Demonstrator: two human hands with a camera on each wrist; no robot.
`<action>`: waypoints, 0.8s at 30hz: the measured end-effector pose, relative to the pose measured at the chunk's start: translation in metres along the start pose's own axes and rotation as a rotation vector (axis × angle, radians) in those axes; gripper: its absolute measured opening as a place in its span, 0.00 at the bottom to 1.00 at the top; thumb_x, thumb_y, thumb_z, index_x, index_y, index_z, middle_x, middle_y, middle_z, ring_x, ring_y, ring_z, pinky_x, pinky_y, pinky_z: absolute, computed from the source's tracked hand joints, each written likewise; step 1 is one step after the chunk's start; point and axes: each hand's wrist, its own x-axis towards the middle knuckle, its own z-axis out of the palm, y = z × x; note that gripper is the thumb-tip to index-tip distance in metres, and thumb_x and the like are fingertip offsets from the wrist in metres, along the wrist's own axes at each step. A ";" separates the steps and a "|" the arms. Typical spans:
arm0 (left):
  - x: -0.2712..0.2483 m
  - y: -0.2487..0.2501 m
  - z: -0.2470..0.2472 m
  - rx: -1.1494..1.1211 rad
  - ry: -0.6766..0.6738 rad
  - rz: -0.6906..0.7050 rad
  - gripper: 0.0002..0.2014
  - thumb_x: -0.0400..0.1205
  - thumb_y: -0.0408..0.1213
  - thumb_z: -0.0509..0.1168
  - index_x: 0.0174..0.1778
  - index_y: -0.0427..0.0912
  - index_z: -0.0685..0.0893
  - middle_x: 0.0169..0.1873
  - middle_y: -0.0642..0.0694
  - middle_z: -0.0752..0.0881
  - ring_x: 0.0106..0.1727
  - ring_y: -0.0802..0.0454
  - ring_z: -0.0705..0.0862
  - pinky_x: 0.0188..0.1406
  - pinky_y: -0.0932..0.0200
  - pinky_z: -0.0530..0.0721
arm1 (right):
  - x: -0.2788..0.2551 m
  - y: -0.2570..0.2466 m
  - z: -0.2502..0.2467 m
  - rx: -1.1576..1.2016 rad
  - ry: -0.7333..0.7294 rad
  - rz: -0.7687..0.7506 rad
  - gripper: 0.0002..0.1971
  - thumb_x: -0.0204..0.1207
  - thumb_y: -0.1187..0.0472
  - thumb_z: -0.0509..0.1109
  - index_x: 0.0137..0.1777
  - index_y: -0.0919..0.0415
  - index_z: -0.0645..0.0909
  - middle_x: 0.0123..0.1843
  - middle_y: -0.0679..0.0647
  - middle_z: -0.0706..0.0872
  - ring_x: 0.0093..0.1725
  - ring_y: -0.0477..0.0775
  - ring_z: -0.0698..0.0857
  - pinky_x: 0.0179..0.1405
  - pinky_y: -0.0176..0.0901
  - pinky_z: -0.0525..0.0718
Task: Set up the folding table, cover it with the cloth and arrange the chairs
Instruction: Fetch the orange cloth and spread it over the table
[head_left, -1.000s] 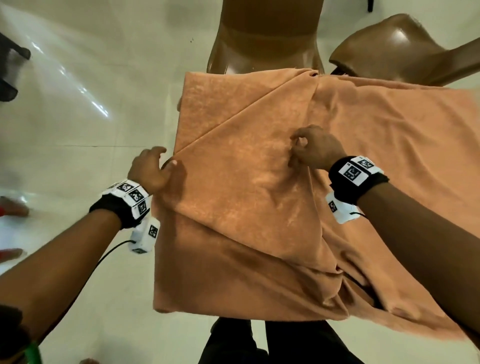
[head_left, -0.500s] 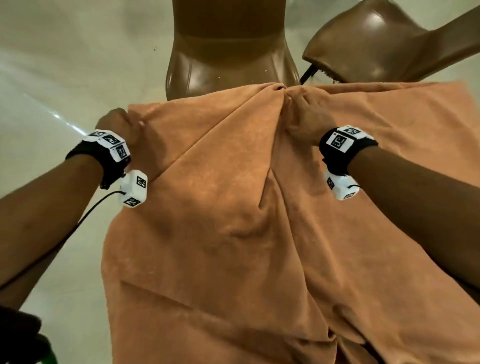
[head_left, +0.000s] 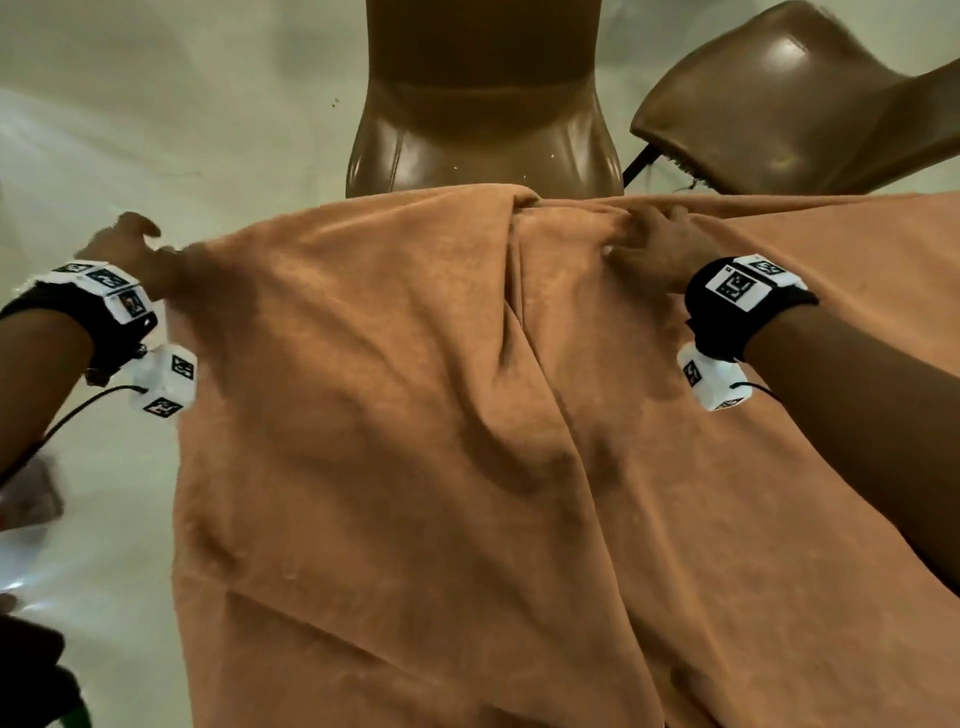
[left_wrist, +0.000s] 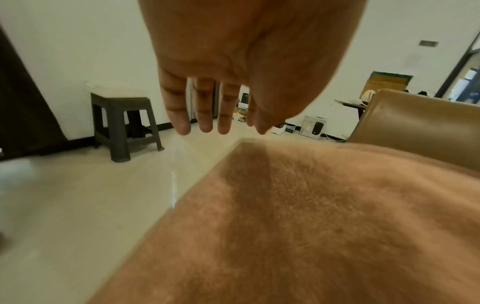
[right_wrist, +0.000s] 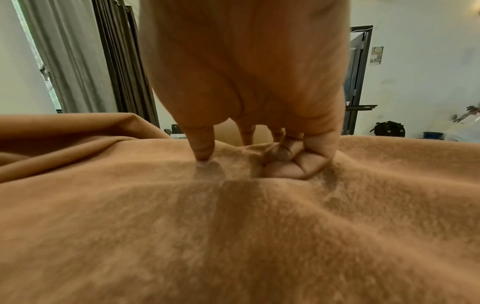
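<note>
We are spreading the cloth (head_left: 467, 441) over the worktop, which is lying hidden beneath it, and by our judgement the cover is only partly done: a long ridge of folds is running from just beside our right hand (head_left: 657, 249) back toward our body.

What could go wrong: our right hand is gripping a bunch of fabric at the far edge, and if we are tugging from that one point alone, the cloth may be sliding off toward that side or hanging unevenly, since nothing is anchoring the other corner. The ridge may also be staying trapped if we are pulling along it rather than across it. The two brown chairs, one (head_left: 483, 130) just beyond the far edge between our hands and the other (head_left: 789, 98) beyond our right hand, are standing close enough that the overhang may be catching on them.

Our right hand is curling: in the wrist view the outer fingers (right_wrist: 291, 162) are folding round a pinch of cloth while the first finger is pressing straight down into the pile. Our left hand (head_left: 130, 244) is hovering past the near-side corner of the cloth with fingers (left_wrist: 205, 115) straight and slightly spread, holding nothing and touching nothing that we can make out.
</note>
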 end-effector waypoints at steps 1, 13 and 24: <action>-0.005 0.005 0.001 -0.023 -0.054 0.006 0.24 0.86 0.49 0.67 0.73 0.40 0.75 0.68 0.23 0.81 0.68 0.24 0.81 0.70 0.36 0.80 | -0.005 -0.001 0.000 -0.023 0.014 0.009 0.36 0.83 0.38 0.64 0.87 0.49 0.58 0.84 0.69 0.63 0.82 0.75 0.66 0.80 0.64 0.68; -0.149 -0.018 0.048 -0.207 -0.316 0.096 0.29 0.90 0.60 0.53 0.43 0.39 0.86 0.50 0.28 0.88 0.54 0.30 0.87 0.59 0.38 0.86 | -0.111 -0.036 0.062 -0.218 0.025 -0.270 0.39 0.79 0.34 0.63 0.87 0.43 0.56 0.88 0.56 0.57 0.82 0.71 0.62 0.75 0.72 0.70; -0.106 -0.122 0.031 -0.166 -0.291 -0.168 0.25 0.90 0.54 0.57 0.60 0.33 0.85 0.51 0.28 0.89 0.51 0.29 0.89 0.59 0.38 0.86 | -0.106 -0.030 0.075 -0.141 -0.013 -0.165 0.42 0.79 0.31 0.63 0.89 0.44 0.52 0.91 0.60 0.51 0.86 0.73 0.55 0.85 0.66 0.58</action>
